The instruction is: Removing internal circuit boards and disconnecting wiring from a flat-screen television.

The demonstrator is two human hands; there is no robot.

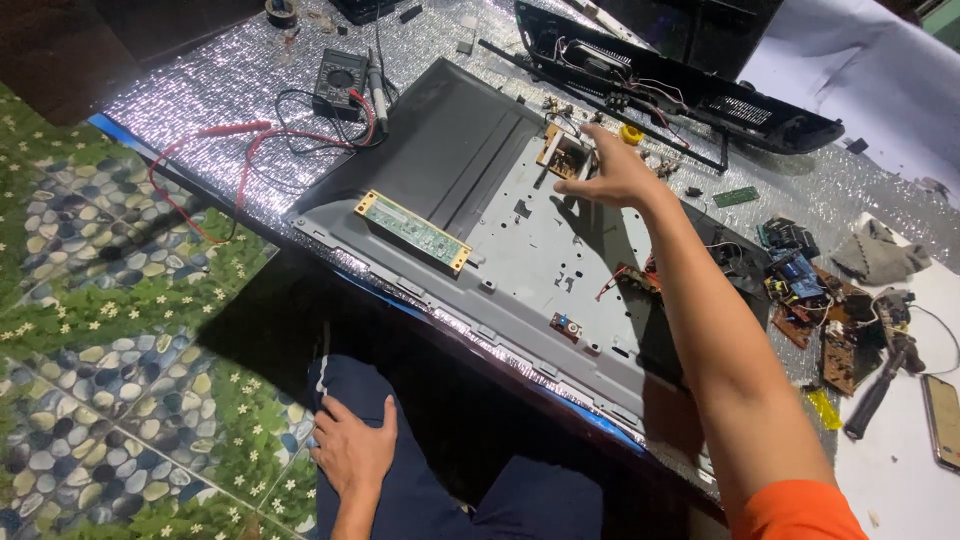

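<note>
My right hand (610, 172) reaches out over the grey metal back of a flat screen panel (530, 255) lying on the table. Its fingers pinch a small brown circuit board (560, 155) at the panel's far edge. A long green circuit strip (412, 231) sits on the panel's left part. A small board with red wires (628, 280) lies near my forearm. My left hand (352, 450) rests flat on my knee in dark blue trousers, below the table edge, holding nothing.
A multimeter (340, 80) with red and black leads lies at the far left on silver foil matting. A black plastic screen frame (690, 85) lies at the back. Loose circuit boards (820, 310), a soldering tool (880, 385) and a phone (942, 420) sit at right.
</note>
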